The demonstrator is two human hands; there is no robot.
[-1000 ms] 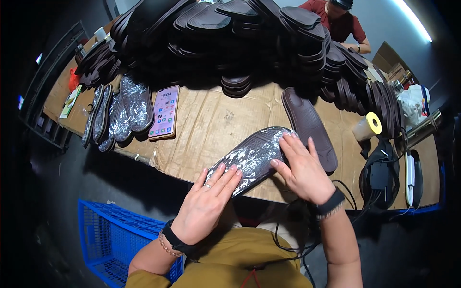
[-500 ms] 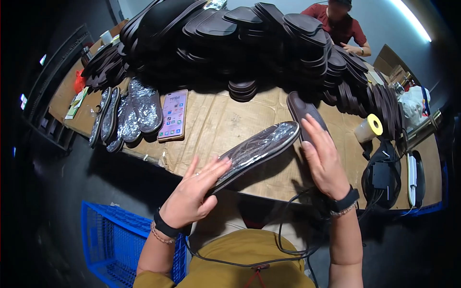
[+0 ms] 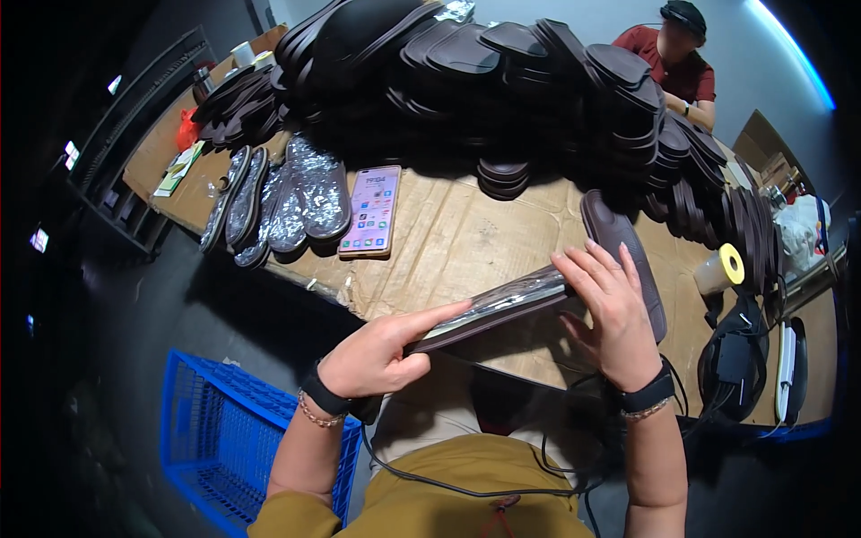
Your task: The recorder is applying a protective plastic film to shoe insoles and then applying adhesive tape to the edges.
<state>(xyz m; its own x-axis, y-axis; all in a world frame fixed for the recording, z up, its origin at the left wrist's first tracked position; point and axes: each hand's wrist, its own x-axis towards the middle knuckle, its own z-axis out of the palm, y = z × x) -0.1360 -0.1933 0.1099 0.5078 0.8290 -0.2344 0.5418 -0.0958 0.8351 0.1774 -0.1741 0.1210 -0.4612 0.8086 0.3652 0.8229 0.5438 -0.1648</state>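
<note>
A dark brown shoe sole (image 3: 507,305) with clear shiny film over its top is held slanting above the near edge of the table. My left hand (image 3: 377,354) grips its lower left end, fingers along the top and thumb at the side. At the upper right end my right hand (image 3: 610,309) closes round it, fingers over the film and thumb lower down. Just behind that hand lies a bare brown sole (image 3: 619,235), partly covered by my fingers. Several film-wrapped soles (image 3: 314,193) lie to the left, beside a phone (image 3: 370,212) with its screen lit.
Tall piles of dark soles (image 3: 448,58) fill the back of the cardboard-topped table (image 3: 430,242). A film roll (image 3: 720,269) and a black device with cables (image 3: 737,359) lie on the right. A blue crate (image 3: 242,448) stands below left. A person in red (image 3: 673,63) sits behind.
My right hand has come from the bare sole onto the wrapped sole's far end. The wrapped sole is now tilted more edge-on. The whole view has shifted, with the table further right.
</note>
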